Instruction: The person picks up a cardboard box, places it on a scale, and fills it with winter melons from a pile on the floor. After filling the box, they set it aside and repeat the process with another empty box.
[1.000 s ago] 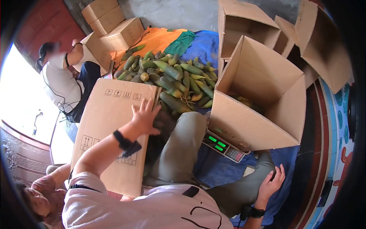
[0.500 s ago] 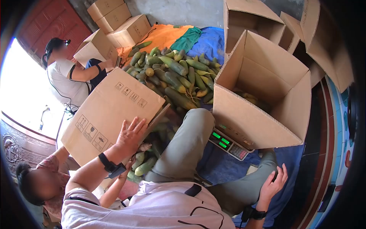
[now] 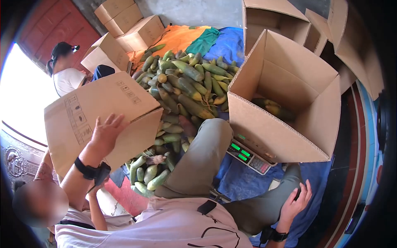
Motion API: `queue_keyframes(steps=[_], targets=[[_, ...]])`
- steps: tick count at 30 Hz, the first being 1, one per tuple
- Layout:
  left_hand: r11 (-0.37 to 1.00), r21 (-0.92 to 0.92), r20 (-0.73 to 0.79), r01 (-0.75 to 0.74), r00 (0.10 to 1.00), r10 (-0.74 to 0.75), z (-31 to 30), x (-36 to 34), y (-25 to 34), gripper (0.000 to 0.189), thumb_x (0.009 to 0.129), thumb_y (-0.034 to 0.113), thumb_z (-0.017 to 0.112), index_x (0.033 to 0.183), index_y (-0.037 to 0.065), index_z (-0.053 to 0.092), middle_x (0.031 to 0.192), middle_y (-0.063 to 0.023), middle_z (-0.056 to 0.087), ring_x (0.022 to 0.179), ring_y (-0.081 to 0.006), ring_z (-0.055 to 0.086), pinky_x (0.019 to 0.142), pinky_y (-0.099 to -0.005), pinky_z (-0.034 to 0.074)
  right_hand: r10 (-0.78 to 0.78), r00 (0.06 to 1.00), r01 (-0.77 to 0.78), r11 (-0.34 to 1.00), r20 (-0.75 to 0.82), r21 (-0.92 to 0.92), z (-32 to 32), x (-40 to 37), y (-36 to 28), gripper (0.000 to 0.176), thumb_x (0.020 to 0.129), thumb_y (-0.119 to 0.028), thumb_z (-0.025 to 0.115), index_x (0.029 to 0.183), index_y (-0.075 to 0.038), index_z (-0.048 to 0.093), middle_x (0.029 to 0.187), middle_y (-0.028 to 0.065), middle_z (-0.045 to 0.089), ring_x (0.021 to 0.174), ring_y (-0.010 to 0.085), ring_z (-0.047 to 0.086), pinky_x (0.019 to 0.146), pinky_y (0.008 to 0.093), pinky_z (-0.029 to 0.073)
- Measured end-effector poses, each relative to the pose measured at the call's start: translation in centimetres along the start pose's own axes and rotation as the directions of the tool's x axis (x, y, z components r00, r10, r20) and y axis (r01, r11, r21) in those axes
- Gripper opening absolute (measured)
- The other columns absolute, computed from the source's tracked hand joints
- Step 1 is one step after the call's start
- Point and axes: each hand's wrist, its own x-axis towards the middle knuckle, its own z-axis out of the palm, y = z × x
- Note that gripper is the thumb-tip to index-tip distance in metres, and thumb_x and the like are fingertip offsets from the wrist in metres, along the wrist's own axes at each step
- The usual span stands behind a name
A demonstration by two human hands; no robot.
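My left hand lies with spread fingers on the side of a closed cardboard box, which is tilted at the left. A co-worker beside me has an arm under that box. My right hand rests against my right knee, fingers apart and holding nothing. An open cardboard box with a few green radishes inside stands on a scale with lit green digits. The large pile of green radishes lies in front of me.
Another person sits at the upper left near stacked boxes. Empty open boxes stand at the upper right. Blue sheeting covers the floor around the scale. The co-worker's head is close at the lower left.
The closed box has moved left and turned, with my left hand moving along on it. More radishes show beneath it. The co-worker at the lower left has shifted lower. My right hand stays put.
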Motion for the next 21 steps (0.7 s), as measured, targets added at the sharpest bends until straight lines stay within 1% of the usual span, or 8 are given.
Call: queue_keyframes(steps=[1, 5, 9, 13, 14, 16, 20, 21], targets=[[0.997, 0.000, 0.034, 0.082, 0.996, -0.082, -0.9, -0.4, -0.2, 0.069, 0.081, 0.015, 0.061, 0.145, 0.022, 0.034, 0.151, -0.0046, 0.032, 0.141, -0.0270, 0.027, 0.112, -0.0564, 0.020, 0.006, 1.000, -0.006, 1.000, 0.005, 0.011, 0.2, 0.0, 0.0, 0.024, 0.084, -0.002, 0.053, 0.106, 0.005, 0.057, 0.124, 0.0213, 0.055, 0.112, 0.0387, 0.051, 0.096, 0.0456, 0.040], [0.977, 0.181, -0.046, 0.117, 0.993, -0.110, -1.2, -2.0, 0.8, 0.066, 0.082, 0.019, 0.063, 0.143, 0.023, 0.038, 0.148, -0.0056, 0.036, 0.139, -0.0276, 0.030, 0.111, -0.0569, 0.023, 0.011, 1.000, -0.011, 1.000, 0.008, 0.016, 0.0, -0.1, -0.1, 0.024, 0.084, -0.003, 0.053, 0.106, 0.005, 0.057, 0.124, 0.0215, 0.054, 0.112, 0.0387, 0.051, 0.095, 0.0458, 0.040], [0.996, -0.092, -0.185, -0.005, 0.983, -0.012, -3.8, -1.5, 6.5, 0.060, 0.080, 0.014, 0.065, 0.137, 0.018, 0.045, 0.140, -0.0078, 0.045, 0.133, -0.0280, 0.038, 0.108, -0.0543, 0.027, 0.032, 0.999, -0.033, 0.999, 0.011, 0.026, -0.1, 0.0, -0.4, 0.024, 0.084, -0.004, 0.053, 0.105, 0.005, 0.057, 0.124, 0.0216, 0.055, 0.112, 0.0385, 0.051, 0.095, 0.0461, 0.040], [0.941, -0.280, -0.329, -0.190, 0.940, 0.092, -3.0, 2.5, 11.5, 0.049, 0.082, 0.013, 0.062, 0.130, 0.013, 0.050, 0.133, -0.0080, 0.052, 0.127, -0.0271, 0.045, 0.103, -0.0507, 0.034, 0.044, 0.999, -0.045, 0.998, 0.020, 0.031, -0.1, 0.0, -0.1, 0.023, 0.084, -0.004, 0.053, 0.105, 0.005, 0.058, 0.124, 0.0218, 0.055, 0.112, 0.0384, 0.051, 0.095, 0.0458, 0.040], [0.883, -0.397, -0.335, -0.249, 0.935, 0.113, -1.8, 4.2, 12.0, 0.045, 0.083, 0.013, 0.060, 0.127, 0.012, 0.053, 0.129, -0.0085, 0.054, 0.124, -0.0279, 0.047, 0.103, -0.0479, 0.036, 0.044, 0.999, -0.045, 0.999, 0.025, 0.024, -0.2, -0.2, 0.0, 0.023, 0.084, -0.004, 0.053, 0.105, 0.005, 0.058, 0.124, 0.0218, 0.055, 0.112, 0.0384, 0.051, 0.095, 0.0458, 0.040], [0.802, -0.555, -0.241, -0.218, 0.966, 0.096, 0.1, 7.3, 12.7, 0.043, 0.084, 0.014, 0.059, 0.127, 0.012, 0.054, 0.127, -0.0090, 0.056, 0.122, -0.0288, 0.049, 0.102, -0.0450, 0.038, 0.049, 0.999, -0.049, 0.999, 0.023, 0.016, -0.2, -0.2, 0.1, 0.023, 0.084, -0.004, 0.053, 0.105, 0.006, 0.058, 0.124, 0.0219, 0.055, 0.112, 0.0383, 0.051, 0.095, 0.0456, 0.040], [0.843, -0.528, -0.164, -0.098, 0.986, 0.012, 7.6, 14.0, 12.9, 0.044, 0.083, 0.021, 0.063, 0.125, 0.016, 0.054, 0.134, -0.0072, 0.050, 0.127, -0.0269, 0.045, 0.101, -0.0489, 0.040, 0.065, 0.998, -0.065, 0.998, 0.016, 0.016, -0.2, -0.5, 0.2, 0.023, 0.084, -0.003, 0.053, 0.105, 0.006, 0.058, 0.124, 0.0218, 0.055, 0.112, 0.0381, 0.051, 0.096, 0.0455, 0.039], [0.849, -0.529, 0.019, 0.021, 1.000, -0.013, 8.5, 15.1, 13.2, 0.048, 0.082, 0.023, 0.065, 0.128, 0.016, 0.052, 0.135, -0.0072, 0.049, 0.128, -0.0271, 0.044, 0.101, -0.0498, 0.040, 0.071, 0.997, -0.071, 0.997, 0.026, 0.002, -0.2, -0.5, 0.3, 0.023, 0.084, -0.003, 0.053, 0.105, 0.006, 0.057, 0.124, 0.0218, 0.055, 0.112, 0.0381, 0.051, 0.096, 0.0456, 0.039]])
